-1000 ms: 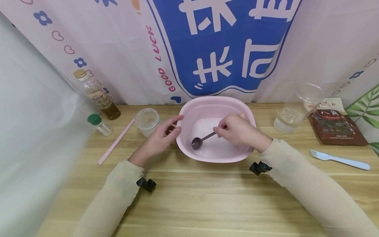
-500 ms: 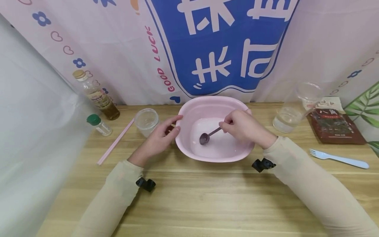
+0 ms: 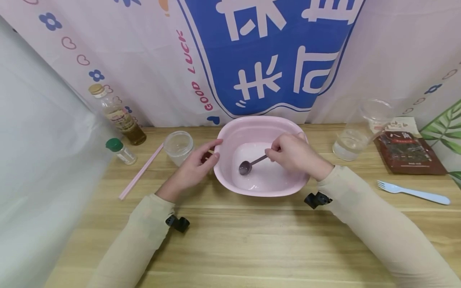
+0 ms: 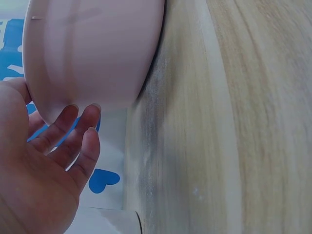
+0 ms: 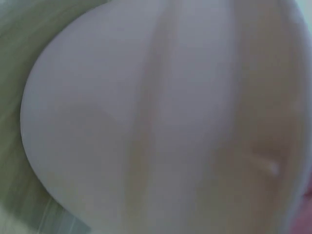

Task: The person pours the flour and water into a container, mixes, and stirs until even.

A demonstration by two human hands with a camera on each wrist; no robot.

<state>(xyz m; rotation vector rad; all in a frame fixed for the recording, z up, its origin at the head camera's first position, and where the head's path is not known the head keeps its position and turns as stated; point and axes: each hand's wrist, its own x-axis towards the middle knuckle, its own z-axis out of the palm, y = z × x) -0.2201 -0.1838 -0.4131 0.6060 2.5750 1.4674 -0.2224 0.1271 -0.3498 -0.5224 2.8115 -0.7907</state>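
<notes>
A pink plastic basin [image 3: 263, 191] stands on the wooden table, with shiny glints on its floor. My left hand [image 3: 191, 170] holds its left rim, the thumb at the edge and curved fingers against the outer wall in the left wrist view. Over the basin's right side, my right hand [image 3: 293, 154] pinches the handle of a dark brown measuring spoon [image 3: 246, 167]. The spoon's bowl is low inside the basin, tilted down to the left; I cannot tell whether it touches the floor. In the right wrist view, the basin's outer wall [image 5: 185, 97] hides most of the hand.
To the left stand an oil bottle [image 3: 124, 124], a green-capped shaker [image 3: 120, 151], pink chopsticks [image 3: 141, 171] and a clear jar [image 3: 178, 146]. To the right are a clear cup [image 3: 350, 146] with liquid, a brown spice packet [image 3: 408, 154] and a blue fork [image 3: 414, 193]. A printed curtain hangs behind.
The spoon's bowl has shifted right and up, then slightly back left, with my right hand moving along. My left hand stays on the rim.
</notes>
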